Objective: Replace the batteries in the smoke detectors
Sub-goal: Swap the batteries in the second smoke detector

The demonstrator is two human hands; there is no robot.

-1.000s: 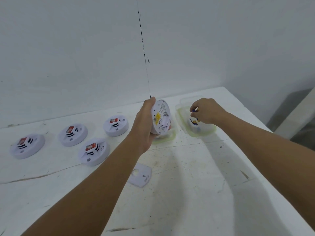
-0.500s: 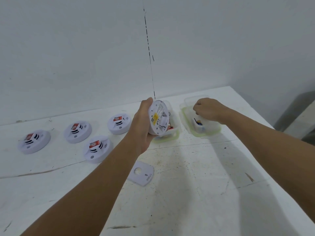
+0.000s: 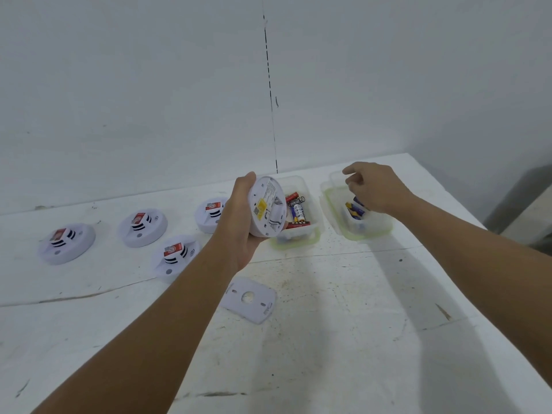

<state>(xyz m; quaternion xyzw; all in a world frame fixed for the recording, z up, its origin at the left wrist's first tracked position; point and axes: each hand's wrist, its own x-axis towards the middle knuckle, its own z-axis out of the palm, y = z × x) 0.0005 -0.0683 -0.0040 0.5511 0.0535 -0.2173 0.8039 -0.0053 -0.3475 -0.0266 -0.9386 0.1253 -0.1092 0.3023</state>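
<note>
Your left hand grips the opened smoke detector on edge, its back facing right toward the two tubs. Your right hand hovers over the right tub, fingers loosely curled and holding nothing that shows. The blue batteries lie directly beneath those fingers, long axes running roughly away from you, well nearer your right hand than your left. The detector's open back sits just left of the left tub, a short sideways carry from the batteries.
</note>
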